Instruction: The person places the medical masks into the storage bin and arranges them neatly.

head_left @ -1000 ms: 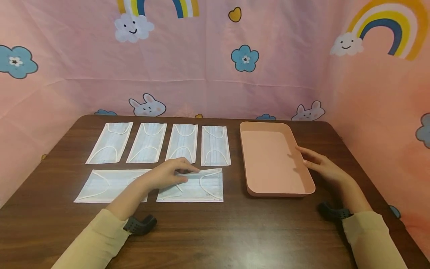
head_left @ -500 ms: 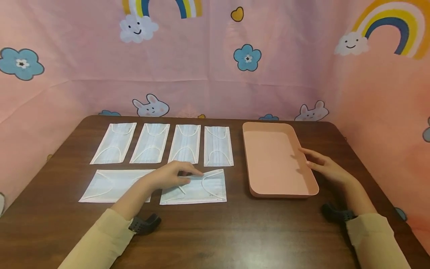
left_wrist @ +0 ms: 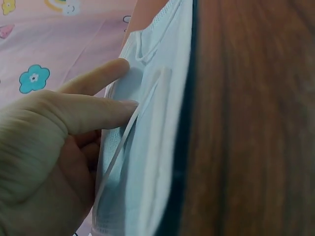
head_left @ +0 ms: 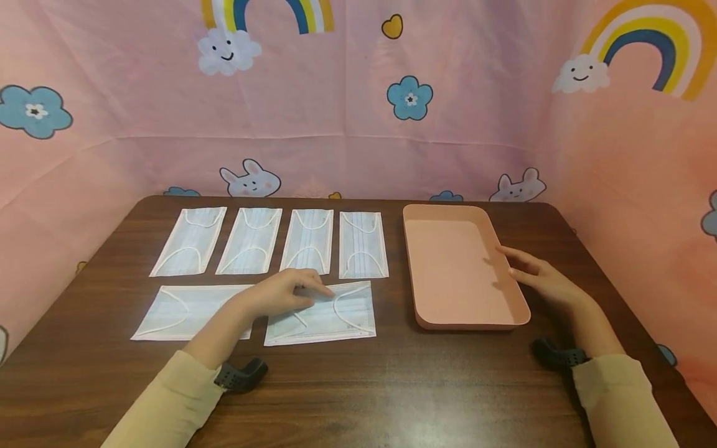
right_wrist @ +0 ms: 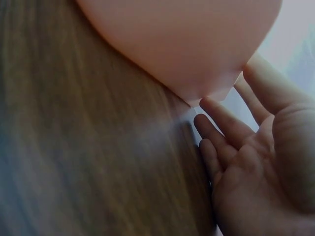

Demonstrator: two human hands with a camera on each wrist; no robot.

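My left hand [head_left: 280, 292] lies over the front-right face mask [head_left: 338, 320], a pale blue sheet with white ear loops. Index fingertip and thumb touch the mask's upper face, spaced apart; in the left wrist view the thumb is by a loose ear loop [left_wrist: 118, 157]. Part of this mask is hidden under the hand. My right hand [head_left: 543, 283] is at the right side of a shallow pink tray [head_left: 465, 325], its fingers extended and touching the rim. The right wrist view shows the tray's outer wall [right_wrist: 182, 44] beside the fingers.
Another mask [head_left: 168, 314] lies sideways at front left, partly behind my left forearm. Behind these, several masks [head_left: 363, 246] stand in a lengthwise row, left of the tray. The brown wooden table [head_left: 392, 392] meets a pink patterned cloth [head_left: 308, 112] at the back and sides.
The front-right mask has shifted slightly toward me and turned a little, its left end nearer. My left index finger has slid down from its upper edge. The right hand and tray stay put.
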